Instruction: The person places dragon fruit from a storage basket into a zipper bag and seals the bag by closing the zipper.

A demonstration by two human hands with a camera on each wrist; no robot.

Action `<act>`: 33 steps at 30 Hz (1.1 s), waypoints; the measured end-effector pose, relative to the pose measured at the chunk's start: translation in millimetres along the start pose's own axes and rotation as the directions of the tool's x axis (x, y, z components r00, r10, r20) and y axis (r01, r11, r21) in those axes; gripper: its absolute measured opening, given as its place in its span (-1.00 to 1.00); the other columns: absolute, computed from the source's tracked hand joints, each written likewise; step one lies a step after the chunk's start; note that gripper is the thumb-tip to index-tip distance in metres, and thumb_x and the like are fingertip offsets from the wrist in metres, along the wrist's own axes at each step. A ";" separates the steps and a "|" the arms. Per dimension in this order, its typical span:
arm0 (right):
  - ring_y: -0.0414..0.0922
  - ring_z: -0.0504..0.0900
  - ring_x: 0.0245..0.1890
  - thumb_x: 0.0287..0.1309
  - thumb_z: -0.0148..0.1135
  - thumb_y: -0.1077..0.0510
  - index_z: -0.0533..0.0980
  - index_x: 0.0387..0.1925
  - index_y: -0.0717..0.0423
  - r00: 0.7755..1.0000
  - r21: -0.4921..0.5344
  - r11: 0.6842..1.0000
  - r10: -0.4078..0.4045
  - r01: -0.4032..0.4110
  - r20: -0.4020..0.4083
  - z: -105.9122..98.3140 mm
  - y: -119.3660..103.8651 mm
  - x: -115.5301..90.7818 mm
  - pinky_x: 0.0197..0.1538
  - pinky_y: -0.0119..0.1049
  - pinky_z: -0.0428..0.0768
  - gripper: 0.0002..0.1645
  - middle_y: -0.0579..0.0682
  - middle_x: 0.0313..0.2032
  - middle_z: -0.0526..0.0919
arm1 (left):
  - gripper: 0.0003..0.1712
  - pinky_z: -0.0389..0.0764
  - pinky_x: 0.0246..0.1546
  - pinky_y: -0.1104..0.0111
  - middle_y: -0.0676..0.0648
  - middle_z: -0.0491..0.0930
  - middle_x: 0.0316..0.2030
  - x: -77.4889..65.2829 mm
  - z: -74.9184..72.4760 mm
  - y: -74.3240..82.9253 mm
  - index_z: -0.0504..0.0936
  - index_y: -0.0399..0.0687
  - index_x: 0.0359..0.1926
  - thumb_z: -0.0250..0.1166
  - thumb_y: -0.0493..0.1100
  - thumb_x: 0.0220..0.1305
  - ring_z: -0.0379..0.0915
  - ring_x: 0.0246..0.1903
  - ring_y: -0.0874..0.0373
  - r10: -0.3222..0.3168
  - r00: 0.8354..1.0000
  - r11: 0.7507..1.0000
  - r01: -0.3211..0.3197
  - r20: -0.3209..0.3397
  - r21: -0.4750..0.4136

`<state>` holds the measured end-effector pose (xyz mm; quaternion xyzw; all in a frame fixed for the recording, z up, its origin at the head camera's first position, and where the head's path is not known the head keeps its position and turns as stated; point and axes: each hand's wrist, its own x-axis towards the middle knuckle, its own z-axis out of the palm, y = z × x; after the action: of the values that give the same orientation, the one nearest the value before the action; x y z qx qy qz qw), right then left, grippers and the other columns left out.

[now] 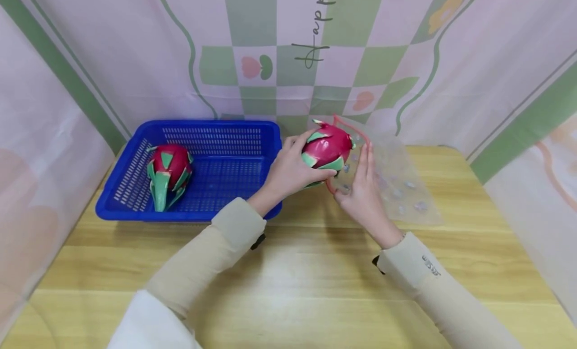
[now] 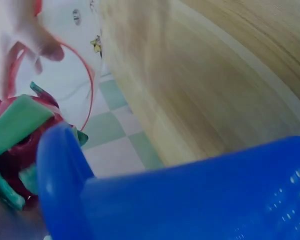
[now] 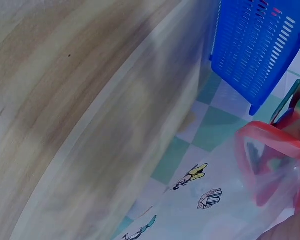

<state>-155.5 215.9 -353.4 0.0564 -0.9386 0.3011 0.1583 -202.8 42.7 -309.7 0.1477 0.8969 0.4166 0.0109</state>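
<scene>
My left hand [image 1: 293, 166] grips a red dragon fruit [image 1: 328, 146] with green scales, fingers on its far side and thumb near its lower edge. The fruit is at the mouth of a clear bag [image 1: 405, 189] with a red rim and small printed pictures. My right hand [image 1: 362, 199] touches that rim, its fingers straight and its thumb spread well apart from them. In the left wrist view, the rim [image 2: 91, 80] curves open beside the right hand's fingers. A second dragon fruit [image 1: 170, 171] lies in a blue basket [image 1: 189, 216], at its left side.
The basket stands at the back left of a wooden table [image 1: 288, 299], close beside the left wrist. A patterned cloth [image 1: 297, 63] hangs behind the table, with more cloth at both sides. In the left wrist view, the basket's rim [image 2: 60, 170] partly covers the held fruit.
</scene>
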 end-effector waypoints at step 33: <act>0.21 -0.25 0.50 -0.09 0.31 0.33 -0.43 0.46 0.27 1.000 0.095 0.995 -0.005 0.007 -0.030 -2.0 8.1 -4.9 0.37 0.28 0.09 0.33 0.24 0.49 -0.41 | -0.04 0.43 0.23 0.10 -0.16 0.34 0.28 12.1 25.2 -7.7 0.15 -0.07 0.39 0.42 0.09 0.06 0.35 0.22 -0.04 -0.134 0.987 0.916 0.158 0.091 -0.369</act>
<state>-152.0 223.7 -357.9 0.0622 -0.9207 0.3457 0.1702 -212.7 60.1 -330.7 0.0888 0.8086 0.5732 0.0984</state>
